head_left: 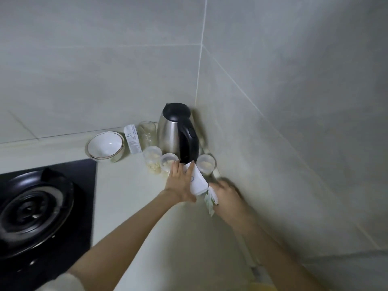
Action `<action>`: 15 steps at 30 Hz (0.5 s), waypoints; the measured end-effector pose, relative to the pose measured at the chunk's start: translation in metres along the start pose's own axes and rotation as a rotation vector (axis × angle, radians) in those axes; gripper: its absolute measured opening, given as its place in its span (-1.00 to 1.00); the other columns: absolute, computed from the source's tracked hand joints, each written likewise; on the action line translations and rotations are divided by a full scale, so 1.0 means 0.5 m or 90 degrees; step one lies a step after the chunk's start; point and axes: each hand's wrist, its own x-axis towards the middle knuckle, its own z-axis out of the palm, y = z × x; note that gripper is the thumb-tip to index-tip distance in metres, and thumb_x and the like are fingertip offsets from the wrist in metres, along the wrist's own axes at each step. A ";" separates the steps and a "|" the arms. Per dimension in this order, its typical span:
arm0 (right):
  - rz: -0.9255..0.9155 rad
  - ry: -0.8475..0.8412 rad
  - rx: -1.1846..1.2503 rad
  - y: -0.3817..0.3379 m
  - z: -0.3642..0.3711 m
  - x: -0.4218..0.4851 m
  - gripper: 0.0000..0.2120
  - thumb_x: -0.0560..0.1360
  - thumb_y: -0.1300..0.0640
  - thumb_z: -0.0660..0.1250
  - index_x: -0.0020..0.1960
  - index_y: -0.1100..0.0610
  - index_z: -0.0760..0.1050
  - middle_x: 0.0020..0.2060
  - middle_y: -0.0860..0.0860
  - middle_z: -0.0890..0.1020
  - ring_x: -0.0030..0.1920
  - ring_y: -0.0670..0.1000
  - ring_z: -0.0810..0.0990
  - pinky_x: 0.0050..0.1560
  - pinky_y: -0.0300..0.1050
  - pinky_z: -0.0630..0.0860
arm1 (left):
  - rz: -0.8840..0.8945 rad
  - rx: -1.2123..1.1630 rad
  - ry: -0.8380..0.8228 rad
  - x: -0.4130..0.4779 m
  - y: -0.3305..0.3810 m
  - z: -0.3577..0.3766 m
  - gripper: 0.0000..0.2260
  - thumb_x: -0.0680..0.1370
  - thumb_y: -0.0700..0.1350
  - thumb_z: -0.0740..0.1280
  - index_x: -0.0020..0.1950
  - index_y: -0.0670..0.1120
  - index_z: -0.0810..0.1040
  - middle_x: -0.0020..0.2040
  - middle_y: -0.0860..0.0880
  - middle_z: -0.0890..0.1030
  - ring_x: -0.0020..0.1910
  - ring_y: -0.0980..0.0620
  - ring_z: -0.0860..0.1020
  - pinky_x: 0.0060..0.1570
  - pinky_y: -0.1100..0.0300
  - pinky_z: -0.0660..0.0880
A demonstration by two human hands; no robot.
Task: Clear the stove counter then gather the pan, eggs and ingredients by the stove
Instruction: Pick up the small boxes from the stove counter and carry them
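Head view recorded, at the corner of the desk (126,196): one steel kettle (176,133), one white bowl (105,145), one clear glass (148,133), one white packet (132,141) leaning on the wall (105,80), and three plastic cups (152,159) of ingredients just in front of the kettle. One stove burner (31,206) lay at the left. The left hand (180,183) held one white carton (197,181), tilted, its grip closed round it with the thumb beneath and the fingers on top. The right hand (228,198) was blurred and touched one green-and-white sachet (210,201); its grip state could not be determined.
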 end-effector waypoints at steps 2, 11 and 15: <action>0.008 -0.003 0.023 -0.002 -0.011 0.002 -0.60 0.29 0.26 0.34 0.10 0.02 0.47 0.07 0.02 0.47 0.12 0.08 0.48 0.13 -0.09 0.47 | 0.015 0.050 -0.007 -0.017 0.002 -0.006 0.06 0.32 0.15 0.44 0.55 -0.10 -0.20 0.42 -0.23 0.13 0.46 -0.28 -0.06 0.49 0.00 -0.14; 0.029 -0.092 0.152 -0.026 -0.027 -0.009 -0.69 0.45 0.23 0.26 0.13 -0.08 0.49 -0.01 0.05 0.63 -0.01 0.14 0.58 -0.09 -0.09 0.53 | -0.005 0.083 -0.068 -0.113 -0.015 0.032 0.10 0.28 0.25 0.42 0.55 -0.02 -0.24 0.31 -0.16 0.20 0.24 -0.18 0.23 0.33 0.07 0.21; 0.012 -0.100 0.119 -0.043 -0.029 -0.006 -0.57 0.47 0.26 0.25 0.30 -0.04 0.44 0.12 0.09 0.60 0.11 0.16 0.56 -0.01 -0.09 0.47 | -0.059 0.043 -0.079 -0.129 -0.016 0.034 0.12 0.26 0.20 0.45 0.52 0.10 -0.31 0.25 -0.14 0.23 0.20 -0.15 0.26 0.15 0.03 0.38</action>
